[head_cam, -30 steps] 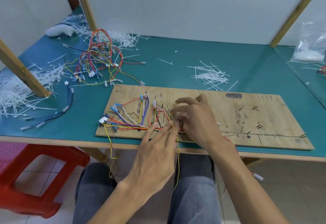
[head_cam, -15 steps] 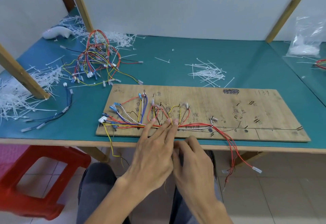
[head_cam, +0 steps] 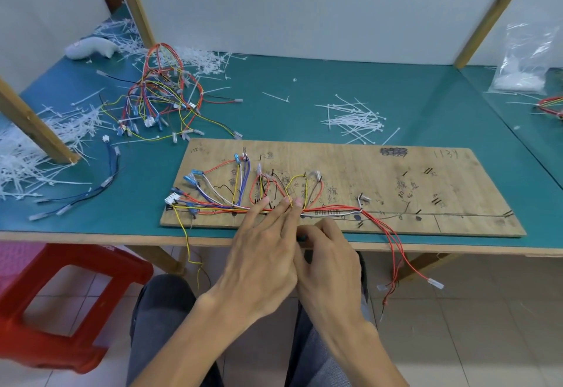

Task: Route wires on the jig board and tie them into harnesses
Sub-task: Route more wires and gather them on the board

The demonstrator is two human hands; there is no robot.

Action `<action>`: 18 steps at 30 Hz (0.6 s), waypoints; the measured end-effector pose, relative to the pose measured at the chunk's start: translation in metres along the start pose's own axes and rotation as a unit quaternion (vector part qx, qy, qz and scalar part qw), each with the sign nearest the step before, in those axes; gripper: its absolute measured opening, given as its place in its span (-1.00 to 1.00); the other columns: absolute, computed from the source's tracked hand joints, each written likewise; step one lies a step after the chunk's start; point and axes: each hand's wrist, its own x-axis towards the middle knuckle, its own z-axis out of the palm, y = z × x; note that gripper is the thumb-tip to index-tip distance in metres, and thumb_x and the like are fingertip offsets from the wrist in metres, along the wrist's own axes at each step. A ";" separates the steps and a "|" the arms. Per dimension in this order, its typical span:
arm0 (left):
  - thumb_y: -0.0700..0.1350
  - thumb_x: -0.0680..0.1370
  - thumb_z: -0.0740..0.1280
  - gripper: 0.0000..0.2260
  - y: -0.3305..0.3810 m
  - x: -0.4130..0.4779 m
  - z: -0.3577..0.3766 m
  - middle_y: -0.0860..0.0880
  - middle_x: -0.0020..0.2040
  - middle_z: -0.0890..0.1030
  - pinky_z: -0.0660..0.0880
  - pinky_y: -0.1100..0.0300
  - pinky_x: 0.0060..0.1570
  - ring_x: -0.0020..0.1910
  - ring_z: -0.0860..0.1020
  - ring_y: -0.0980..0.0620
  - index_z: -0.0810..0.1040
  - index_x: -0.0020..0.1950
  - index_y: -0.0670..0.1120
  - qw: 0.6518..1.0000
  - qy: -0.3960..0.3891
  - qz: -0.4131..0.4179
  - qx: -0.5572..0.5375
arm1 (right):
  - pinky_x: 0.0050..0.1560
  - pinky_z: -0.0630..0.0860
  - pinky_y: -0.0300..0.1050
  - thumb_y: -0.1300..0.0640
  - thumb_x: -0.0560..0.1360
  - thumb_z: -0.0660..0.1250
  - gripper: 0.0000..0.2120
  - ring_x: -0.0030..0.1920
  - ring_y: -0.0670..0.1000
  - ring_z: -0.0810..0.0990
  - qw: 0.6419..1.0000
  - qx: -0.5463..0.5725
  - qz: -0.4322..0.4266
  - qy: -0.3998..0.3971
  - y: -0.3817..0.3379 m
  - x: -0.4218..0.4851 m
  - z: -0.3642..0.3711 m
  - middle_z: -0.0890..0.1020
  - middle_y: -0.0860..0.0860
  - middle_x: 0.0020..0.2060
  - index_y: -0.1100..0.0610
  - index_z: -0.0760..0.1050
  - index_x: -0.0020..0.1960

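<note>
A wooden jig board lies on the teal table, with coloured wires fanned over its left half and gathered into a bundle along its front line. My left hand presses straight fingers onto that bundle. A yellow wire loops on the board and drops between those fingertips. My right hand sits at the table's front edge right beside the left one, fingers curled; its pinch is mostly hidden. Red wires hang off the front edge.
A tangle of loose wires lies back left, with blue and black leads nearer. White cable ties are scattered behind the board and heaped at far left. A red stool stands on the floor at left.
My right hand has drawn back from the middle of the board to the table's front edge. The left hand has stayed pressed on the bundle.
</note>
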 end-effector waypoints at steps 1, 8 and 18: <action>-0.16 0.59 0.04 -0.36 0.000 0.000 -0.001 -0.01 0.67 0.29 -0.13 0.03 0.66 0.68 0.14 0.08 0.11 0.71 -0.16 1.000 -0.001 0.001 -0.001 | -0.09 0.53 0.11 -0.05 0.64 0.34 -0.81 -0.12 0.10 0.59 1.000 0.024 -0.002 0.004 -0.001 0.003 0.001 0.53 -0.08 -0.05 0.02 0.66 0.10; -0.10 0.49 -0.21 -0.25 0.003 0.003 -0.002 -0.07 0.70 0.20 -0.18 0.09 0.66 0.70 0.06 0.06 0.09 0.71 -0.18 1.000 -0.001 0.007 -0.026 | -0.25 0.45 0.15 0.02 0.68 0.29 -0.76 -0.27 0.13 0.49 0.999 0.010 -0.040 0.015 0.015 -0.016 -0.007 0.53 -0.03 -0.30 0.04 0.45 -0.16; -0.22 0.50 0.09 -0.23 -0.001 0.001 0.001 0.00 0.72 0.09 -0.04 0.04 0.68 0.70 0.07 0.04 0.03 0.74 -0.03 0.999 -0.023 0.017 -0.016 | -0.28 0.35 0.06 -0.04 0.70 0.15 -0.79 -0.20 0.25 0.49 0.985 -0.110 -0.054 -0.125 0.022 -0.022 -0.016 0.37 -0.03 -0.38 -0.01 0.27 -0.09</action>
